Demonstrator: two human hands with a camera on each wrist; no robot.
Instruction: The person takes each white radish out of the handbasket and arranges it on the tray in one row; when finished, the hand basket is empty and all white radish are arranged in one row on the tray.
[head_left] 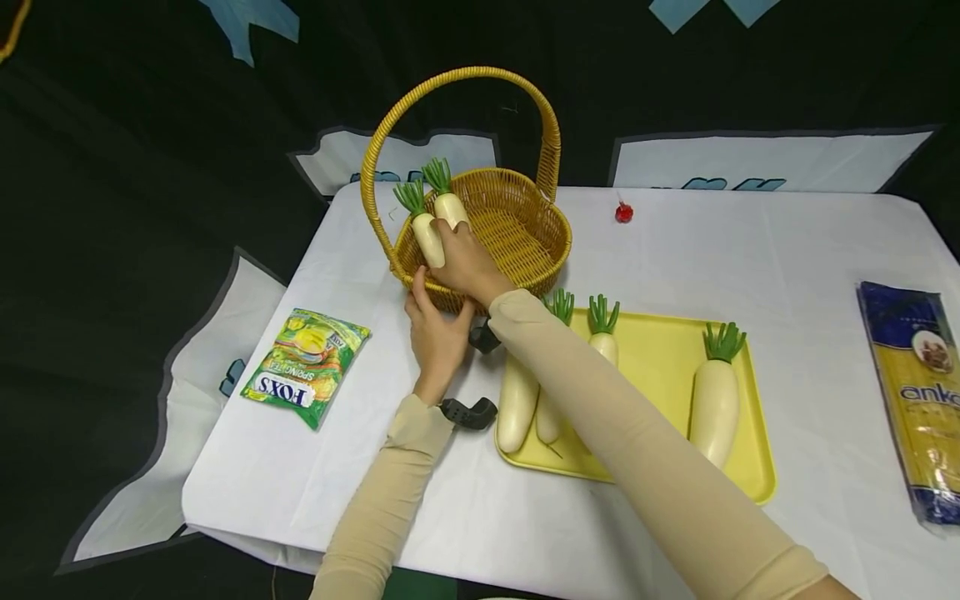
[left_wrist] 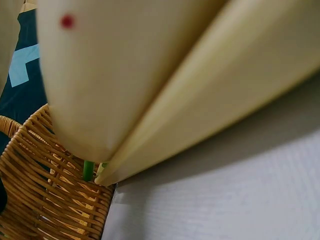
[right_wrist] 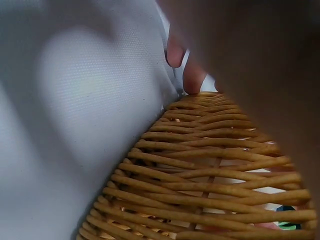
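My right hand (head_left: 468, 262) reaches into the woven wicker basket (head_left: 555, 237) and grips a white radish (head_left: 427, 237) with a green top. Another white radish (head_left: 450, 208) leans beside it in the basket; my fingers partly cover both. Against the basket's near left outer wall, my left hand (head_left: 438, 337) rests with its fingers spread. Fingertips (right_wrist: 192, 77) touch the basket's edge in the right wrist view. Close up in the left wrist view are pale radishes (left_wrist: 110, 75) beside the basket (left_wrist: 55, 190).
More white radishes lie on a yellow tray (head_left: 656, 333); my right forearm hides part of them. A green FOX'S packet (head_left: 307, 362) is at left. A small red object (head_left: 624, 212) sits at the back, and a blue and yellow packet (head_left: 915, 400) at far right.
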